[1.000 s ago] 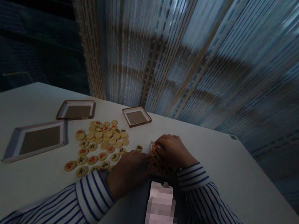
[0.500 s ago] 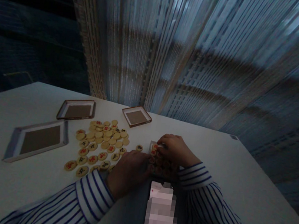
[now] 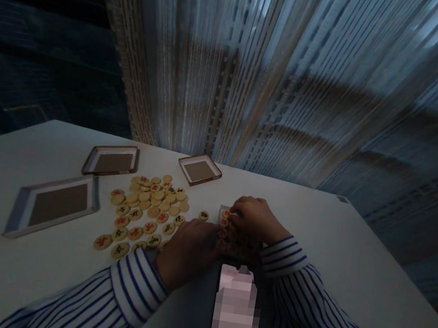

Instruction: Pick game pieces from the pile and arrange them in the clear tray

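A small shallow box [image 3: 223,207] holds rows of round Chinese chess pieces [image 3: 223,233] with red characters. My left hand [image 3: 192,250] grips the box's left side, its fingers curled against the edge and partly in shadow. My right hand [image 3: 258,219] reaches over the box from the right, with fingertips closed on a chess piece [image 3: 227,214] at its far left corner. The hands hide much of the box's right and near sides. One loose piece with a dark character [image 3: 203,215] lies just beyond my left hand.
Many loose chess pieces [image 3: 144,196] lie spread and heaped to the left. Several shallow trays or lids [image 3: 94,195] stand around them, one at the back [image 3: 220,175]. A phone [image 3: 238,298] lies in front of the box. A string curtain [image 3: 240,79] hangs behind the white table [image 3: 332,257].
Both hands stay at the box almost unmoved. The right fingers remain at its far left corner. The view has shifted very slightly.
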A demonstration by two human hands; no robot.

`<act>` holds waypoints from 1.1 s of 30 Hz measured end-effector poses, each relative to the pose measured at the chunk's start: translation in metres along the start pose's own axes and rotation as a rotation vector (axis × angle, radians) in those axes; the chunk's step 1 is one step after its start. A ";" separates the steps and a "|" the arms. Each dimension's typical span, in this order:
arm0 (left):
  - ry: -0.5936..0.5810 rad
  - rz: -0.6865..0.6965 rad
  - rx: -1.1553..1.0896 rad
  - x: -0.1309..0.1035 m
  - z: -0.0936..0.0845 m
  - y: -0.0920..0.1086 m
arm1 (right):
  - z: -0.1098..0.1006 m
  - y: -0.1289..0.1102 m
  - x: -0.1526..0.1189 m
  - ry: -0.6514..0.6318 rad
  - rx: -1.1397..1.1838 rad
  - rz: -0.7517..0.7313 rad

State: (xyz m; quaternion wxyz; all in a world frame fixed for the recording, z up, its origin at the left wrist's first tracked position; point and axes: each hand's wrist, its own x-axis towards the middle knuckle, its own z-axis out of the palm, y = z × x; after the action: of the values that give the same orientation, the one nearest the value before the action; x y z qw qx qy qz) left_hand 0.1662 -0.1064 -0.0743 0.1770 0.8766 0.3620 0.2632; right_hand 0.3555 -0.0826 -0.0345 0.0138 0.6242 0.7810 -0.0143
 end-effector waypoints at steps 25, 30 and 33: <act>-0.007 0.002 0.024 0.001 0.000 0.000 | -0.004 -0.008 0.001 -0.018 -0.008 0.011; -0.011 0.008 0.013 0.001 0.000 0.000 | -0.004 -0.008 0.001 -0.009 -0.007 0.007; -0.018 0.001 0.015 0.001 -0.001 0.001 | -0.003 -0.008 0.001 0.000 -0.005 0.003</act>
State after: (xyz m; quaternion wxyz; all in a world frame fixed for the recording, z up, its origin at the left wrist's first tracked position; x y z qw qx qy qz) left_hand 0.1668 -0.1057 -0.0724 0.1736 0.8803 0.3619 0.2530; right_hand 0.3479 -0.0833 -0.0315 0.0152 0.6253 0.7801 -0.0122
